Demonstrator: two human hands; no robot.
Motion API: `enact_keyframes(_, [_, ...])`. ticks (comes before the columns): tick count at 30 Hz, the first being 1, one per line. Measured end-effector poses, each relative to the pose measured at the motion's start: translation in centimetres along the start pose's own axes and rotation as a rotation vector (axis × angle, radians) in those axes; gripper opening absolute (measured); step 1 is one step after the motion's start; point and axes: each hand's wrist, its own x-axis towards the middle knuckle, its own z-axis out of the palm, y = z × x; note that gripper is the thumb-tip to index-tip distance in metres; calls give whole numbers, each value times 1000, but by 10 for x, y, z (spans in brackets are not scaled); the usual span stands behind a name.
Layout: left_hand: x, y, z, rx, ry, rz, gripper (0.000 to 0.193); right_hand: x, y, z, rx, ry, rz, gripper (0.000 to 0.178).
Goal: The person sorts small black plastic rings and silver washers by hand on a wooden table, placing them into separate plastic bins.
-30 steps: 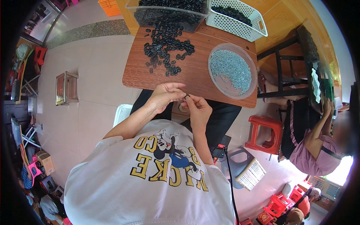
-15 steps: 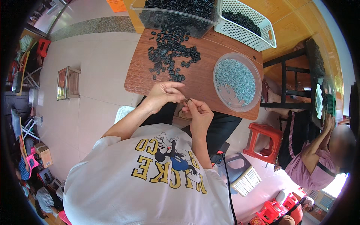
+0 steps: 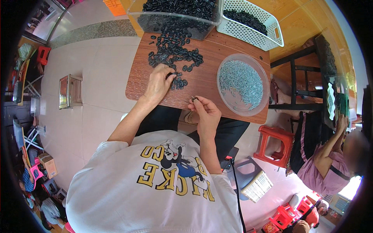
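My left hand (image 3: 156,84) is over the near part of a loose spread of small black oval plastic pieces (image 3: 171,49), thumb and fingertips closing on one black piece (image 3: 173,73). Close to the table's front edge, my right hand (image 3: 208,112) pinches another small dark piece (image 3: 194,99) between thumb and fingers. A thin bit sticks out of it, too small to make out fully. Right of that hand stands a round clear tub (image 3: 234,104) with many small silvery screws (image 3: 240,75) in it.
At the table's (image 3: 211,50) far side stand a clear bin (image 3: 175,20) full of black pieces and a white perforated basket (image 3: 248,34) with more. A red stool (image 3: 274,145) and a seated person (image 3: 324,165) are at the right. A small metal-framed stool (image 3: 70,91) stands left.
My left hand has left my right hand and moved forward to the black pieces. My right hand stays near the table edge, still pinching its dark piece.
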Motion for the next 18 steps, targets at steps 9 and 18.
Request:
enact_keyframes(9, [-10,25,-10,-1119,-320,-607,23,18,-12,4,-69,-40,-83,13])
enact_keyframes(18, [-21,33,-6,-1331,-370,-727,22,14,-16,6,-238,10,-118,12])
